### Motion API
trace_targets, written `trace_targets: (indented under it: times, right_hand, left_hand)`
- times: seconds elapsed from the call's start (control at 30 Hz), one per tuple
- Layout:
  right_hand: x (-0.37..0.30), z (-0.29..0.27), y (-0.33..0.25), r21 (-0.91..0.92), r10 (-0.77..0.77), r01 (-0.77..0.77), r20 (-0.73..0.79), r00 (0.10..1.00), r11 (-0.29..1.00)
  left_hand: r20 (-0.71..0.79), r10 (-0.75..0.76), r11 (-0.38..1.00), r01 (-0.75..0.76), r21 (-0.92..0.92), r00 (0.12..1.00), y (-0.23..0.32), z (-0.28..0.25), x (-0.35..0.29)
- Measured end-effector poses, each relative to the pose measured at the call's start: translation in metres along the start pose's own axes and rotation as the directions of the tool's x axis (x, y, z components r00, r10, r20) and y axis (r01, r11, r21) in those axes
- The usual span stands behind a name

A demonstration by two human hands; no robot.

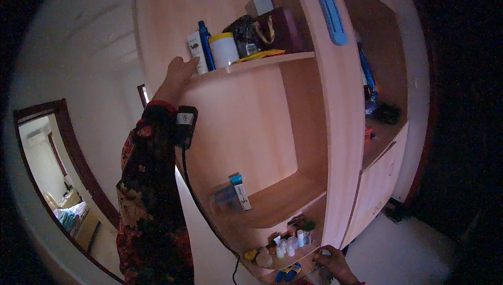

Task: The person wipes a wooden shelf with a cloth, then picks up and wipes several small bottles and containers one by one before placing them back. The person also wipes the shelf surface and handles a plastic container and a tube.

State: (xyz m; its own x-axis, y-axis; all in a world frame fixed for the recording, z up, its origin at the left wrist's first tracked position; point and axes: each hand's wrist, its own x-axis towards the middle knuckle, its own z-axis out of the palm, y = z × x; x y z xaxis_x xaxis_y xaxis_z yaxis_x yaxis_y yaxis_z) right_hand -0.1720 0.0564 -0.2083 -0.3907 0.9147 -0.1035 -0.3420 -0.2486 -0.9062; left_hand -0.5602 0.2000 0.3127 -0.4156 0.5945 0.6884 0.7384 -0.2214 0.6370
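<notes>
My left hand (182,73) is raised to the upper shelf, its fingers closed at the lower part of a white tube (195,48). Beside that tube stand a slim blue bottle (205,45) and a white tub with a yellow lid (224,50). Low at the right, my right hand (336,265) is closed near the edge of the bottom shelf. Something small and greyish shows at its fingers, too dim to name. Several small bottles and jars (291,247) stand on the bottom shelf to its left.
The upper shelf (251,64) also bears dark bags (259,33) and a small white box (259,6). A blue-and-white carton (240,193) stands on the middle shelf. A black device (185,128) with a cable is on my left wrist. An upright panel (340,128) divides the cabinet.
</notes>
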Motion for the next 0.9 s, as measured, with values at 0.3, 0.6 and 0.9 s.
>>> trace_targets:
  times: [0.3,0.6,0.9]
  right_hand:
    - [-0.014,0.005,-0.028,-0.189,0.0,-0.007,-0.038,0.999,0.982]
    - [0.007,-0.032,0.016,-0.284,-0.005,-0.041,-0.16,0.987,0.958]
    - [-0.007,0.022,-0.038,-0.317,0.005,-0.09,-0.26,0.966,0.944]
  left_hand:
    - [0.411,0.401,0.725,-0.558,0.404,0.819,-0.017,0.01,0.041]
    - [0.358,0.542,0.695,-0.645,0.317,0.76,0.003,0.017,-0.007]
    - [-0.522,0.334,0.888,-0.448,-0.104,0.785,-0.023,0.017,0.048]
